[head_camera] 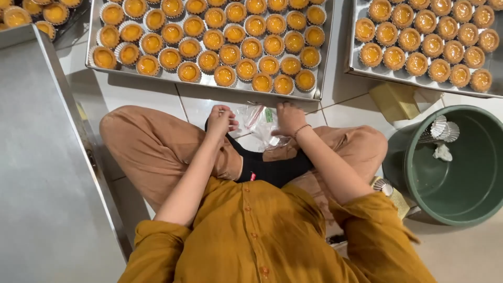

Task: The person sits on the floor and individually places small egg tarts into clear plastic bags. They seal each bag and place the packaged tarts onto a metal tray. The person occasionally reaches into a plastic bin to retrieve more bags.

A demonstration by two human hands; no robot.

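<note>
Seated cross-legged, seen from above. Both bare forearms reaching forward and inward over the lap, elbows bent. Left hand (219,121) curled, fingers pinched together. Right hand (288,118) knuckles up, fingers bent downward, thin bracelet at the wrist. Hands slightly apart.

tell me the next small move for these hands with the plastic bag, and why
Probably pull the clear plastic bag open at its mouth. Both the left hand and right hand pinch it over the lap, and it looks flat and unfilled, with the tray of tarts just ahead.
</note>
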